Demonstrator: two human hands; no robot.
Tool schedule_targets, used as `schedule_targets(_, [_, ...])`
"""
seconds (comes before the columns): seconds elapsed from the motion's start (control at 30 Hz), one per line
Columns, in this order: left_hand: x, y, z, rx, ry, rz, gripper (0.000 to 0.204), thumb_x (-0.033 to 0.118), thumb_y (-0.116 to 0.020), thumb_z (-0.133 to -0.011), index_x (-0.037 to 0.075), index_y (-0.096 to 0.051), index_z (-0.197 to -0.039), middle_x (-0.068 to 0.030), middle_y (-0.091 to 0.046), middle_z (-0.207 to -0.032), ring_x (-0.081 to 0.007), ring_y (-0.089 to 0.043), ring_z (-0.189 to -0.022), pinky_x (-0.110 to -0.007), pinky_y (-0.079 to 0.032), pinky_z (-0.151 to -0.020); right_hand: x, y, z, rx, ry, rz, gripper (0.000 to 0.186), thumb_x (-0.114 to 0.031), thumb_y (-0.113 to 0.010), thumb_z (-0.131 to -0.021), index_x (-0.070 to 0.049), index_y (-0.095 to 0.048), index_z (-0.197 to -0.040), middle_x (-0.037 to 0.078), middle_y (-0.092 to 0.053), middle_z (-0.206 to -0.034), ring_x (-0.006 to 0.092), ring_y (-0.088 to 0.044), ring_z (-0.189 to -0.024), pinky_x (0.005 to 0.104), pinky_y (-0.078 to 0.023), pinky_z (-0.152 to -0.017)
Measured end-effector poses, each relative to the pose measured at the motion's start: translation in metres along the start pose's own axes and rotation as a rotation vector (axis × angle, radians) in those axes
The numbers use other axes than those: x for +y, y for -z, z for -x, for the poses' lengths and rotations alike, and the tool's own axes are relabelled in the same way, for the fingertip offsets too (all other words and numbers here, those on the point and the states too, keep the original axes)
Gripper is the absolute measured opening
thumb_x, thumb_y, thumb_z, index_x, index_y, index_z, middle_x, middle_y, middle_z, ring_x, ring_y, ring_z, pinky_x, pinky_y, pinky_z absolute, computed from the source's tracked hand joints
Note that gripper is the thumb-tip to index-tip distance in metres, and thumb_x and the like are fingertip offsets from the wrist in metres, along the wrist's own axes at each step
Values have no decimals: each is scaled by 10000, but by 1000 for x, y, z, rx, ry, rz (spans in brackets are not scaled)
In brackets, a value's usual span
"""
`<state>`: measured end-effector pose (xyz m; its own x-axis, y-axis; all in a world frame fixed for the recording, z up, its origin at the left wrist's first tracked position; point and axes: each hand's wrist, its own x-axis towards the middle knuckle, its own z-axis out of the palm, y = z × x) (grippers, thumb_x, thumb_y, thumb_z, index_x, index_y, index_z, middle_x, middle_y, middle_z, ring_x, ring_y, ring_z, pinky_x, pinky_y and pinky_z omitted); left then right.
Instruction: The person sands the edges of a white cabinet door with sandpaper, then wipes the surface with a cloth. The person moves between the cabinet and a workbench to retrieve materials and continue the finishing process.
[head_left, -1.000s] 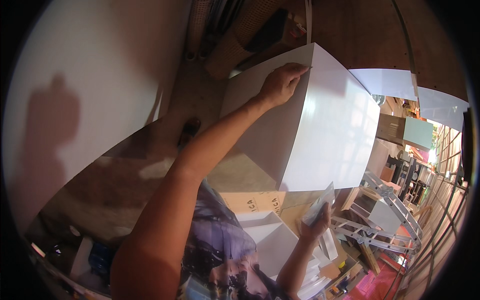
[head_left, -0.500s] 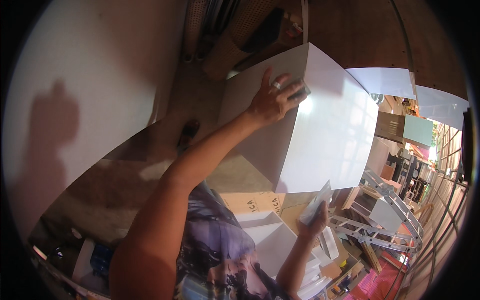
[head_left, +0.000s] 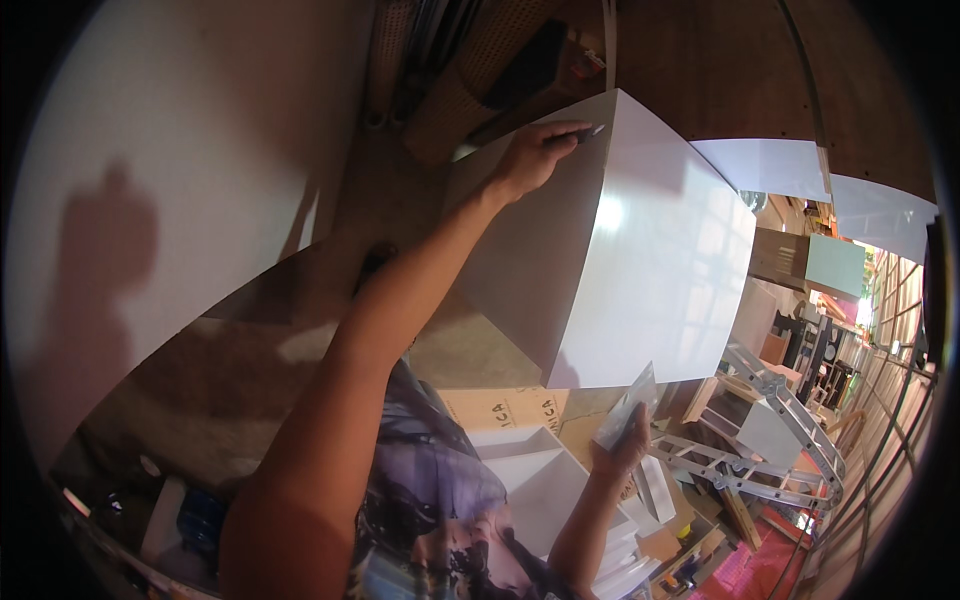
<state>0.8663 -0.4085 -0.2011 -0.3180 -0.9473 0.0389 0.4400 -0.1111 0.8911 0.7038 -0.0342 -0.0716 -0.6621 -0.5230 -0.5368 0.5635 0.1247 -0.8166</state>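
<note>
A big white box-shaped cabinet (head_left: 660,270) stands ahead of me, one face brightly lit and the left one in shade. My left hand (head_left: 535,160) reaches far out to the top of the shaded face, close to the edge between the two faces. Its fingers close on a small dark tool with a light tip (head_left: 580,134); the exact kind is hard to make out. Lower right, my right hand (head_left: 624,452) grips a flat, pale, shiny pointed piece (head_left: 628,405), held below the cabinet's near edge.
A white panel (head_left: 190,130) rises on the left. Cardboard (head_left: 500,405) and an open white drawer-like box (head_left: 535,470) lie below the cabinet. A folding aluminium ladder (head_left: 790,400) stands at right. Rolls of woven mesh (head_left: 450,110) lean at the back.
My left hand has moved up and slightly left along the cabinet's edge, its fingers now closed round the dark tool. The right hand has shifted slightly left with its pale piece.
</note>
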Motion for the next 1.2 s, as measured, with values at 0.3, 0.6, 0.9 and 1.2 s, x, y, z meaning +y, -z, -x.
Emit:
schedule_targets(0.3, [23,-2,-21,-55,79,-184,256,108,-607,-893,73,-716,-1122,-113,-726,-1006,-164,-669,-899,-277,-504,-830,1,1,2,24,-11,-14,392,-276,-583,-943,-42,-567,-1257,87,-644,-1133,250,-609,-1042,410,-479,-927])
schedule_targets(0.6, [15,-2,-3,-120,-177,-322,206,93,-640,-897,83,-732,-1081,-108,-729,-1030,-172,-688,-904,-286,-520,-816,4,-10,1,-17,-24,-25,402,-285,-578,-946,-43,-559,-1267,81,-645,-1131,231,-612,-1035,381,-484,-920])
schedule_targets(0.9, [4,-3,51,-169,-215,-422,176,97,-649,-897,89,-735,-1050,-87,-724,-1016,-206,-667,-953,-324,-510,-873,1,-45,-3,-36,-28,7,343,-276,-583,-946,-64,-586,-1215,50,-656,-1028,180,-631,-934,338,-507,-832])
schedule_targets(1.2, [100,-47,197,-413,-560,-301,491,126,-608,-911,134,-524,-1395,-118,-456,-1445,-306,-499,-1197,-422,-389,-1027,35,-124,-14,-438,-73,-242,289,-232,-467,-1010,-16,-608,-1141,105,-675,-1053,179,-657,-984,315,-561,-816])
